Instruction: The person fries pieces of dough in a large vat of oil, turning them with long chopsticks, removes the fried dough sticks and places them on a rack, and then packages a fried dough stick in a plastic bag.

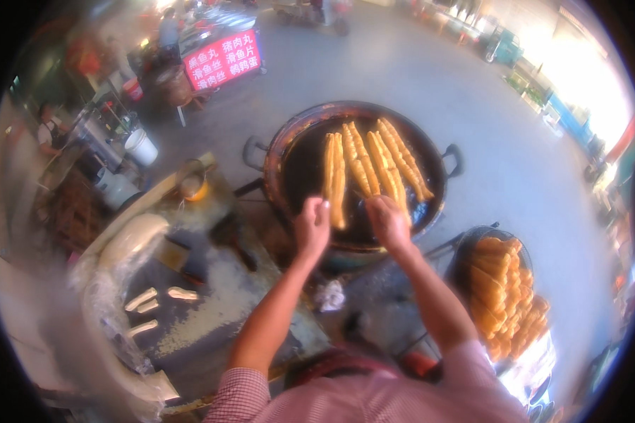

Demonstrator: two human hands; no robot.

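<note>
Several golden fried dough sticks (353, 158) lie side by side in dark oil inside a large round two-handled pan (275, 158). My left hand (313, 219) is over the pan's near left edge, fingers curled, close to the lower part of the leftmost stick (334, 180); whether it grips anything is not visible. My right hand (387, 219) is over the near side, fingers curled at the near ends of the middle sticks. Something thin may be between its fingers, but blur hides it.
At the left is a floured worktable (201, 328) with raw dough strips (142, 299), a large dough piece (137, 238) and a dark-bladed tool (233, 238). A basket (463, 248) of fried dough sticks (500, 296) stands right. A person (53, 132) is far left, near a white bucket (142, 147).
</note>
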